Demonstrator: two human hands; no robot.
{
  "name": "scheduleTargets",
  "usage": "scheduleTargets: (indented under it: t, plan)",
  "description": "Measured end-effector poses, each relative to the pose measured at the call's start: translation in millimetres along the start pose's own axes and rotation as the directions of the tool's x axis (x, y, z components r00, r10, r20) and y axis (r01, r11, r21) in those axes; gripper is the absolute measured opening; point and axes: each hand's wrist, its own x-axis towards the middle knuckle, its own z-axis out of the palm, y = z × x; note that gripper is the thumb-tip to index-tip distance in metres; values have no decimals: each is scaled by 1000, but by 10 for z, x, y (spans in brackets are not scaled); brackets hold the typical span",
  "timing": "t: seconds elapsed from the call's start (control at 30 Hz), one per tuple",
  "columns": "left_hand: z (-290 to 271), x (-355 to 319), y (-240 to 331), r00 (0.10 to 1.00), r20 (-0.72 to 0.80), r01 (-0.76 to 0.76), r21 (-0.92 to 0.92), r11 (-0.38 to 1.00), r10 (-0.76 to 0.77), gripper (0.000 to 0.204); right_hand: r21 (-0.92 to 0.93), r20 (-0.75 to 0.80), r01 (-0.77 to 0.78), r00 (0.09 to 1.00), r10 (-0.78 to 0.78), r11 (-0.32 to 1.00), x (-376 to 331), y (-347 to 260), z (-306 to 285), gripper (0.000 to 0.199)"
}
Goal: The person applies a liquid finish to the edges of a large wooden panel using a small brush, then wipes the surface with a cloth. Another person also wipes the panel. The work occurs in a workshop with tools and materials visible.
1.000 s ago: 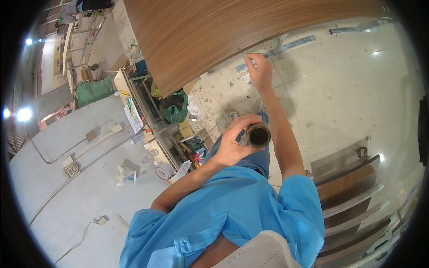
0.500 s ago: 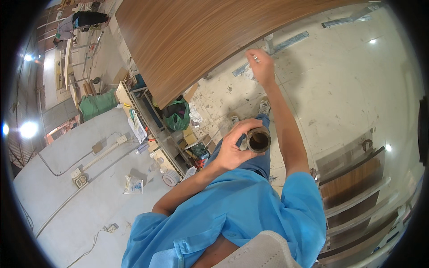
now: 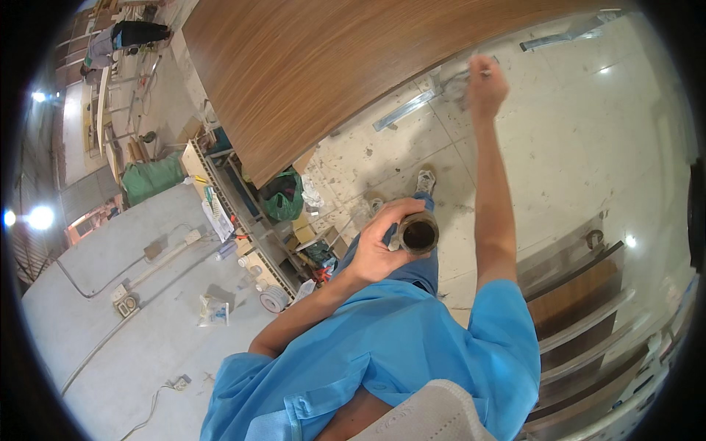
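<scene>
Left hand (image 3: 379, 246) grips an open can (image 3: 419, 234); right hand (image 3: 484, 87), clenched on a thin tool (image 3: 482, 72), works beside the wooden panel (image 3: 331, 66), apparently mid-application; reloading from the can probably follows.

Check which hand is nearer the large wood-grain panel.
Right. The right hand reaches out beside the large wood-grain panel edge; the left hand holds a small round brown tin near the body.

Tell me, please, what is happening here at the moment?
A person in a blue shirt stands beside a large wood-grain panel. The left hand holds a round open can at chest height, dark inside. The right hand is stretched out toward the panel's lower edge, gripping a thin tool too small to identify. A cluttered shelf unit stands by the panel, and another person is working farther off.
</scene>
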Motion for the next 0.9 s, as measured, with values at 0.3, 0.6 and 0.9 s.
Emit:
scheduleTargets:
  t: [0.3, 0.6, 0.9]
  plan:
    - [-230, -188, -15, 998, -68, 8, -13, 1000, -9, 73, -301, 197, 517, 856, -478, 802, 2025, -122, 11, 30]
    - [-781, -680, -154, 969, -230, 37, -207, 978, -86, 77, -209, 441, 686, 702, -559, 696, -85, -394, 748, 24]
    - [-1607, -1565, -415, 948, -317, -60, -291, 955, -37, 74, 3, 387, 806, 544, -744, 592, -2815, -1332, 2153, 15]
